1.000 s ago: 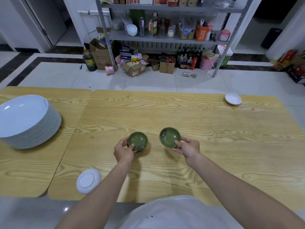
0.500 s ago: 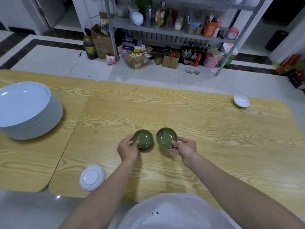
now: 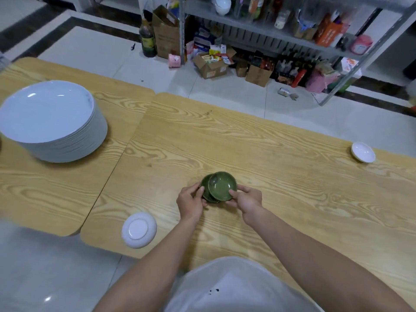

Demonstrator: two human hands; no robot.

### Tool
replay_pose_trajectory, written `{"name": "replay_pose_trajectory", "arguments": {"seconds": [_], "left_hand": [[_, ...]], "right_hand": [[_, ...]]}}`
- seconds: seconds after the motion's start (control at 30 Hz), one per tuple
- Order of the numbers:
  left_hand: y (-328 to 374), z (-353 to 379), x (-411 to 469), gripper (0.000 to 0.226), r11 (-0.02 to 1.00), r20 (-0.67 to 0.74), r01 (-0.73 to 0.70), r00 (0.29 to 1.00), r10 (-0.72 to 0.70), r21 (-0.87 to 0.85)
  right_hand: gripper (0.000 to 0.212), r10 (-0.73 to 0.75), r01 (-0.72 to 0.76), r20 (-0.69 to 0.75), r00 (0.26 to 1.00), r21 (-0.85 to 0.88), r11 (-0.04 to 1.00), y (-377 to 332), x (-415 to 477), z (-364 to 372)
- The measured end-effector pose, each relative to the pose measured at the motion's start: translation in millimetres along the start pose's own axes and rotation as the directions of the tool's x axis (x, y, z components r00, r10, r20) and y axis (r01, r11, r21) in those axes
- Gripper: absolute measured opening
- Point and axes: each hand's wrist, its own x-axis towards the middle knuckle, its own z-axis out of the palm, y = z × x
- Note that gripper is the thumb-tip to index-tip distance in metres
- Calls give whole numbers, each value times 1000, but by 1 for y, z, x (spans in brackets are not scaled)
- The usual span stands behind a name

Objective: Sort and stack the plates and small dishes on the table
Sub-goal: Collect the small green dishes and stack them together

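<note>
Upper green dish (image 3: 222, 185) — half over lower green dish (image 3: 205, 183).

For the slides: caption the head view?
Right hand holds the upper green dish overlapping the lower green dish in the left hand; white plate stack at left.

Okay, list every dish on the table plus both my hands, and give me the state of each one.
upper green dish: upright, pinched by the right hand, overlapping the lower green dish, not yet nested
lower green dish: upright, held by the left hand
white plate stack: stacked, untouched
near white dish: upside down at the table's near edge
far white dish: upright, alone
</note>
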Motion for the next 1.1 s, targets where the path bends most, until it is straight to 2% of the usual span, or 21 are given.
{"name": "replay_pose_trajectory", "arguments": {"seconds": [0.27, 0.67, 0.83, 0.9, 1.0, 1.1], "left_hand": [[-1, 0, 4, 27, 999, 12, 23, 1000, -23, 30], [6, -2, 2, 27, 997, 24, 68, 997, -69, 39], [16, -5, -1, 29, 993, 74, 84, 993, -90, 78], [23, -8, -3, 28, 986, 58, 33, 997, -43, 161], [35, -12, -11, 26, 937, 22, -129, 991, 129, 324], [51, -8, -21, 26, 832, 163, -328, 945, 285, 448]], "right_hand": [[30, -49, 49, 7, 999, -59, 997, 1, 3, 12], [31, -9, 2, -59, 998, -119, 993, 8, 6, 17], [29, -8, 1, -60, 998, -123, 992, 8, 4, 18], [25, -16, 10, -44, 999, -148, 989, 8, 2, 15], [24, -49, 46, -11, 999, -204, 978, 9, -2, 2], [35, -182, 210, 108, 977, -394, 895, 5, -11, -19]]}}
